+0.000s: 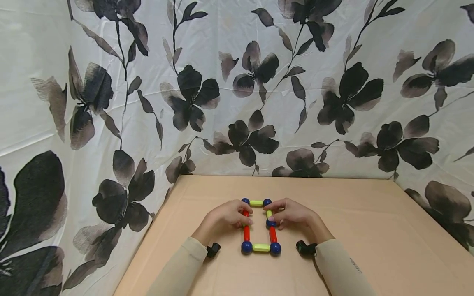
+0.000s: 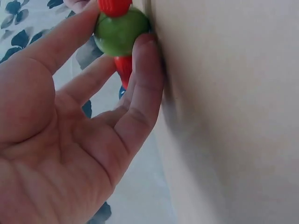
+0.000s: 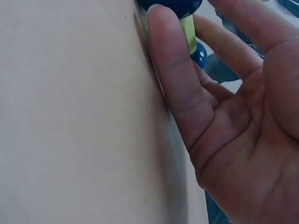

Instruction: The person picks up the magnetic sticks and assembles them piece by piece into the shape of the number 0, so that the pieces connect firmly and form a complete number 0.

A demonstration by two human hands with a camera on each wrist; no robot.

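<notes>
A rectangle of toy construction rods and balls lies flat on the table between my hands. Blue balls (image 1: 246, 247) mark its corners, with yellow-green rods (image 1: 261, 248) across both ends. My left hand (image 1: 228, 214) grips a green ball (image 2: 119, 35) midway along the left side, between two red rods (image 1: 246, 233); the fingers hide that ball in the head view. On the right side, my right hand (image 1: 298, 214) holds the middle blue ball (image 1: 270, 223) with its fingers. That ball joins a short yellow-green rod (image 1: 269, 214) to a red rod (image 1: 273, 235).
The tan tabletop (image 1: 370, 230) runs back to a far edge against a hanging floral cloth (image 1: 214, 49). Black wrist-worn devices (image 1: 305, 248) stick out by both sleeves, on either side of the rectangle's near end.
</notes>
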